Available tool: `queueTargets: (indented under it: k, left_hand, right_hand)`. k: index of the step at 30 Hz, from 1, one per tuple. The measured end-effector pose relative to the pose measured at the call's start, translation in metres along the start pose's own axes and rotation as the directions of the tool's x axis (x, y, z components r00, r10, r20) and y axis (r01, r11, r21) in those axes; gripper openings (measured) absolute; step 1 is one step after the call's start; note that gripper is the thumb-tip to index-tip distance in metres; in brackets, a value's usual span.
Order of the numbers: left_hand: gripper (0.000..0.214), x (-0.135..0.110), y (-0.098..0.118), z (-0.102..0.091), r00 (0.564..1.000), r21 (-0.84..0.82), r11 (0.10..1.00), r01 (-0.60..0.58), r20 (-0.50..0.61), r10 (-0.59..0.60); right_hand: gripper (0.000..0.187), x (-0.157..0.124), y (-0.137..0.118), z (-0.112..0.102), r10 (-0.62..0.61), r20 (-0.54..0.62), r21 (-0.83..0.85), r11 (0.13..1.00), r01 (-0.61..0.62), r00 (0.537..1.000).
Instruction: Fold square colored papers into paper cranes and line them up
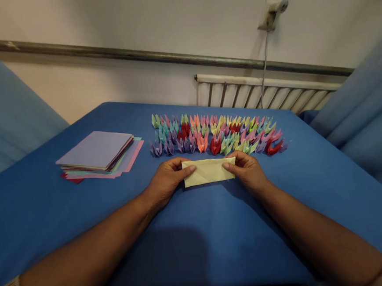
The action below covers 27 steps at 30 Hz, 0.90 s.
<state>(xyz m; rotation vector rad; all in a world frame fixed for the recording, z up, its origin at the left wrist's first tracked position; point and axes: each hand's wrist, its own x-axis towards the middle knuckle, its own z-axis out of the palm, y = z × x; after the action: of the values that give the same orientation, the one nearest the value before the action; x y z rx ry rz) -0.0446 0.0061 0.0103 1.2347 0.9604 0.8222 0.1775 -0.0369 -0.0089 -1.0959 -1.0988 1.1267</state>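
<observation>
A pale yellow sheet of paper [209, 171], folded into a long rectangle, is held just above the blue table [205, 243]. My left hand [167, 179] pinches its left end, thumb on top. At the other end my right hand [248, 170] pinches it the same way. Just behind the paper, rows of many small folded paper cranes [215, 134] in purple, red, pink, green and yellow stand on the cloth.
A stack of coloured paper sheets [100, 155], lilac on top, lies at the left of the table. Blue fabric surfaces [364, 116] rise on both sides. A wall with a rail, a radiator [260, 93] and a corded device stands behind.
</observation>
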Motion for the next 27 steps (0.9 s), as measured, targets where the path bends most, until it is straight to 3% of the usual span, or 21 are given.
queueTargets:
  k: [11, 19, 27]
  left_hand:
    - [0.026, -0.005, 0.006, 0.004, 0.994, 0.018, 0.998, -0.061, -0.087, 0.063]
    - [0.027, -0.005, 0.012, 0.009, 0.988, -0.084, 0.995, -0.053, -0.149, 0.040]
    - [0.034, -0.006, 0.014, 0.007, 0.987, 0.018, 0.998, -0.066, -0.149, 0.068]
  right_hand:
    - [0.031, 0.002, 0.002, -0.003, -0.014, -0.012, 0.014, 1.000, 0.014, 1.000]
    - [0.029, 0.002, 0.003, -0.002, -0.062, 0.017, 0.000, 0.998, 0.062, 0.998]
    - [0.029, -0.002, -0.001, -0.003, -0.091, 0.047, -0.076, 0.993, 0.095, 0.995]
